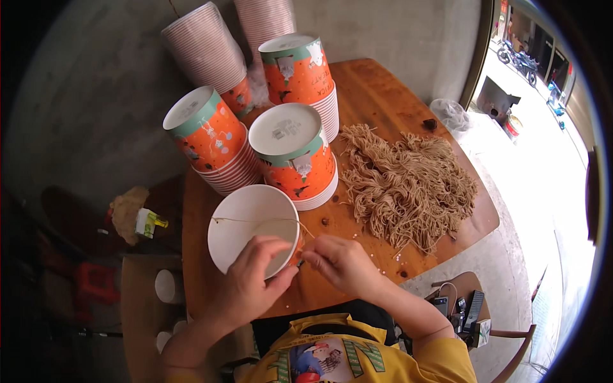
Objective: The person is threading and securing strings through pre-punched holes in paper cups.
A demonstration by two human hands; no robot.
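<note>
A white-lined paper bucket (pixel 231 241) lies tipped on the table with its mouth facing me. A thin tan string (pixel 262 221) runs across that mouth, fixed near the far left rim and reaching past the right rim. My left hand (pixel 255 271) is over the bucket's near right rim, thumb and forefinger apart with a gap between them. Beside the same rim, my right hand (pixel 338 260) is pinched closed where the string's end runs down to its fingers. The bucket's orange outer wall shows only as a sliver between my hands.
Stacks of upturned orange-and-green paper buckets (pixel 290 143) stand behind the tipped one. Tall pale bucket stacks (pixel 207 48) lean by the wall. A heap of tan strings (pixel 408 185) covers the wooden table's (pixel 364 80) right side. A cardboard box (pixel 143 290) with white buckets sits lower left.
</note>
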